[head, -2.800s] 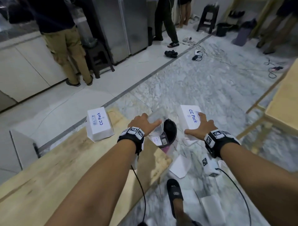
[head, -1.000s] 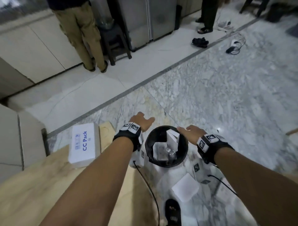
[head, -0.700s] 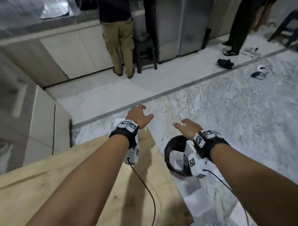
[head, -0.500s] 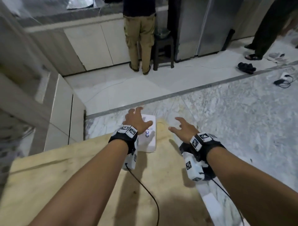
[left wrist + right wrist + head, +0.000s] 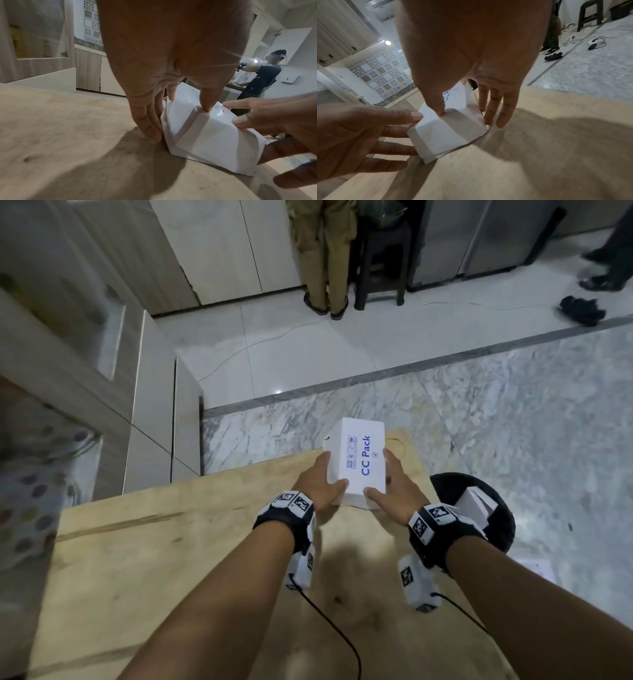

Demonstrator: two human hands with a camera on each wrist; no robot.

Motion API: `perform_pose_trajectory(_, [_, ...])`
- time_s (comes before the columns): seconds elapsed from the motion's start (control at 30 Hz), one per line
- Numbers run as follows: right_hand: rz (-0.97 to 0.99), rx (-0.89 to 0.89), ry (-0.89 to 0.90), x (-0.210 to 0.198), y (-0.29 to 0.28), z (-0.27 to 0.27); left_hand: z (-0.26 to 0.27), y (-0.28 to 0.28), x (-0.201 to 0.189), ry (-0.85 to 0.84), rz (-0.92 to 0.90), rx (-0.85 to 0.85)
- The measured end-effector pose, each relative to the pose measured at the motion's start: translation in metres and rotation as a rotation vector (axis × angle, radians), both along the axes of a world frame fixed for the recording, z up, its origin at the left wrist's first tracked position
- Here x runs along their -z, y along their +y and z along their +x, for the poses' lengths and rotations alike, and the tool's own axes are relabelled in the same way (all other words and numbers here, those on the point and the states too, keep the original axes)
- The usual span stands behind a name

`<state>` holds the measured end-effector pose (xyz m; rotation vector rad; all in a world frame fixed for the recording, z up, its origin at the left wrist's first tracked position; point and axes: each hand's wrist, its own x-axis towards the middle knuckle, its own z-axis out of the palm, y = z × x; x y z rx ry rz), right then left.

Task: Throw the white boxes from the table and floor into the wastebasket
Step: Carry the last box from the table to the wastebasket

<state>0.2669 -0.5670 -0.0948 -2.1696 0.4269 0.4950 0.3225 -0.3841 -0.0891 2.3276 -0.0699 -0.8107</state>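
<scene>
A white box [image 5: 363,460] printed "CC Pack" lies at the far corner of the wooden table [image 5: 171,577]. My left hand [image 5: 325,477] grips its left side, thumb on the top edge. My right hand [image 5: 388,477] grips the right side the same way. The left wrist view shows the thumb pressed into the box [image 5: 205,142], whose near end is dented. In the right wrist view, fingers run down the box [image 5: 447,135] to the table. The black wastebasket [image 5: 507,515] stands on the floor just right of the table, with another white box [image 5: 476,505] inside.
One more white box [image 5: 537,568] lies on the marble floor behind my right wrist. A person in khaki trousers [image 5: 322,251] stands by a dark stool [image 5: 378,268] at the far cabinets. Black sandals [image 5: 580,309] lie at the far right. A white cabinet [image 5: 161,422] stands left of the table.
A box went into the wastebasket, then both hands, spread, swung left over the table. Now they have closed on the sides of the "CC Pack" box.
</scene>
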Motion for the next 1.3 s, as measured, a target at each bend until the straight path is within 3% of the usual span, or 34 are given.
perform_pose_trajectory(0.4, [0.005, 0.072, -0.064, -0.027, -0.020, -0.007, 0.002, -0.033, -0.038, -0.063, -0.018, 0.062])
perform_pose_trajectory(0.8, [-0.027, 0.232, -0.146, -0.073, -0.173, -0.074, -0.039, -0.199, -0.082, -0.136, -0.039, 0.225])
perform_pose_trajectory(1.07, [-0.060, 0.347, 0.018, -0.037, -0.286, -0.155, -0.107, -0.323, -0.036, -0.002, 0.003, 0.327])
perform_pose_trajectory(1.3, [-0.009, 0.359, 0.189, 0.037, -0.340, -0.198, -0.145, -0.380, 0.046, 0.154, 0.177, 0.358])
